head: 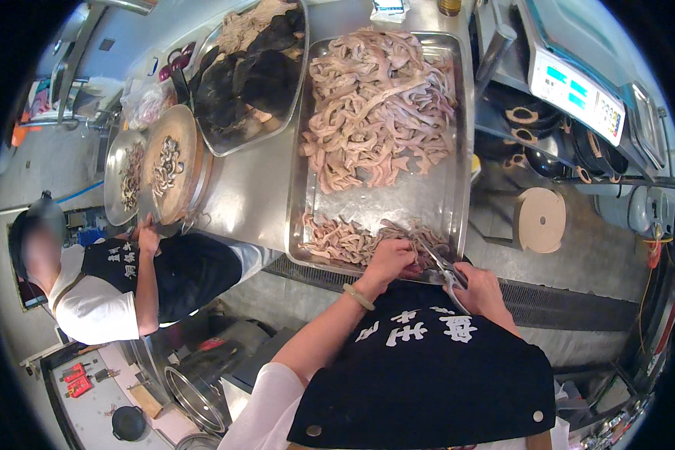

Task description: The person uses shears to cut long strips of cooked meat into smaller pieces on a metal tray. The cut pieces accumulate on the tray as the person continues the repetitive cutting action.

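Observation:
My right hand [481, 289] grips the handles of metal scissors [443, 269], whose blades point up and left over the tray. Beside the blades, the bent fingers of my left hand [396, 260] hold a strip of offal at the tray's near edge; they partly hide it. Small cut pieces of offal [337, 239] lie along that near edge, around my left hand. Long, pale, tube-like offal strips [382, 107] form a tangled heap in the far part of the stainless steel tray [394, 202]. A band of bare metal separates heap and pieces.
To the left, a co-worker [112, 287] holds a cleaver [151, 205] at a round chopping board [188, 163] bearing dark slices. A clear tub [219, 147] holds large dark pieces. At right are a digital scale [576, 90], handled black pans [545, 160] and a round wooden block [541, 219].

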`<control>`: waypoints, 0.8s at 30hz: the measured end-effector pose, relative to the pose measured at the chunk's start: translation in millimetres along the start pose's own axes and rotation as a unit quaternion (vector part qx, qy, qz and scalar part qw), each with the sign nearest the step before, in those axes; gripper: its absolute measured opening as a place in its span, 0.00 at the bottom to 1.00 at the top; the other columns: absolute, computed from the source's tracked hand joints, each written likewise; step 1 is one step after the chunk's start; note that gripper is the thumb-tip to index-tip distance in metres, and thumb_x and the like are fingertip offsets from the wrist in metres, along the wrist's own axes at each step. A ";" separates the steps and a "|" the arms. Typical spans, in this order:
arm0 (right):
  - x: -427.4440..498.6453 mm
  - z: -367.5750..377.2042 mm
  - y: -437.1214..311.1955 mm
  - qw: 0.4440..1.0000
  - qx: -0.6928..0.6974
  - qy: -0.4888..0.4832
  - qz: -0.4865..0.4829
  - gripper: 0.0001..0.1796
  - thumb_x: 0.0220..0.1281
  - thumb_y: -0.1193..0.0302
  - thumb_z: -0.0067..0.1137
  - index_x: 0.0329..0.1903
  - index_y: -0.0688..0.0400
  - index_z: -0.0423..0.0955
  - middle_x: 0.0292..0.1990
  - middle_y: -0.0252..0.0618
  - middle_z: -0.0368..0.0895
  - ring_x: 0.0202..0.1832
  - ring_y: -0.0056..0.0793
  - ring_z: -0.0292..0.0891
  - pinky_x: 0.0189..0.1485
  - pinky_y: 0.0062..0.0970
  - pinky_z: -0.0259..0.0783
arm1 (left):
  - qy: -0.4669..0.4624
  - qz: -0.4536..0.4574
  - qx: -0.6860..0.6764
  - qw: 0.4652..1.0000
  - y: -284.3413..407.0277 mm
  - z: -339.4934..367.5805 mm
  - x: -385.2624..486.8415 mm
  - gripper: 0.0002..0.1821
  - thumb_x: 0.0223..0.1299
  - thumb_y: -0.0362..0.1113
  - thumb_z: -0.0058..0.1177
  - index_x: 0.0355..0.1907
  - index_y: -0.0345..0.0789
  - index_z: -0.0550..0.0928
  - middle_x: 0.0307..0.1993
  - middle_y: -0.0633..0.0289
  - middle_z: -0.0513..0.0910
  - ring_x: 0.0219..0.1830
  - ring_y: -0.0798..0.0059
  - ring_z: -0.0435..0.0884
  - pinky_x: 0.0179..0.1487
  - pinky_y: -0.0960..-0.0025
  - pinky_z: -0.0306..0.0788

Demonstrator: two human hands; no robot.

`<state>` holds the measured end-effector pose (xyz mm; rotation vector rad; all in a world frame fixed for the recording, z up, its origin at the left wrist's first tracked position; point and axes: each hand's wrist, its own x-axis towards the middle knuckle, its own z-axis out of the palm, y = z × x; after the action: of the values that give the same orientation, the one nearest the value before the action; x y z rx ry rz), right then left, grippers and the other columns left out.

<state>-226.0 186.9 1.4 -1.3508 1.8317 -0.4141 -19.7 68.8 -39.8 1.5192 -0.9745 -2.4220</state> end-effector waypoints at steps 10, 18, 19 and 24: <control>-14.1 -34.4 7.4 0.996 0.017 0.079 0.037 0.20 0.49 0.69 0.73 0.46 0.59 0.79 0.32 0.51 0.84 0.36 0.51 0.82 0.39 0.38 0.75 | 0.135 0.317 0.511 0.788 15.8 -5.9 7.9 0.06 0.57 0.30 0.59 0.32 0.28 0.83 0.31 0.47 0.83 0.35 0.53 0.83 0.42 0.58 0.75; -9.2 -55.0 1.0 0.990 0.049 0.106 0.085 0.20 0.50 0.68 0.70 0.47 0.57 0.80 0.37 0.50 0.85 0.40 0.52 0.82 0.43 0.42 0.76 | 0.109 0.359 0.548 0.748 12.1 22.5 53.0 0.09 0.55 0.31 0.60 0.39 0.31 0.84 0.39 0.48 0.79 0.48 0.49 0.76 0.55 0.55 0.70; -9.8 -55.7 0.4 0.988 0.056 0.110 0.088 0.19 0.50 0.68 0.70 0.47 0.57 0.80 0.37 0.50 0.85 0.40 0.51 0.82 0.43 0.41 0.76 | 0.061 0.323 0.575 0.749 11.8 25.8 51.8 0.09 0.54 0.31 0.60 0.38 0.30 0.84 0.39 0.48 0.79 0.48 0.49 0.77 0.55 0.55 0.70; -8.2 -57.5 0.7 0.985 0.079 0.134 0.077 0.20 0.49 0.69 0.71 0.47 0.58 0.80 0.36 0.50 0.84 0.39 0.51 0.82 0.42 0.40 0.76 | 0.066 0.386 0.642 0.658 51.9 30.4 59.0 0.08 0.60 0.32 0.53 0.35 0.30 0.84 0.34 0.47 0.82 0.43 0.48 0.80 0.55 0.53 0.72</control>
<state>-269.2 183.6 40.0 -1.0768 2.0583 -0.6702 -85.8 17.1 -46.2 0.9079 -2.7939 -0.8040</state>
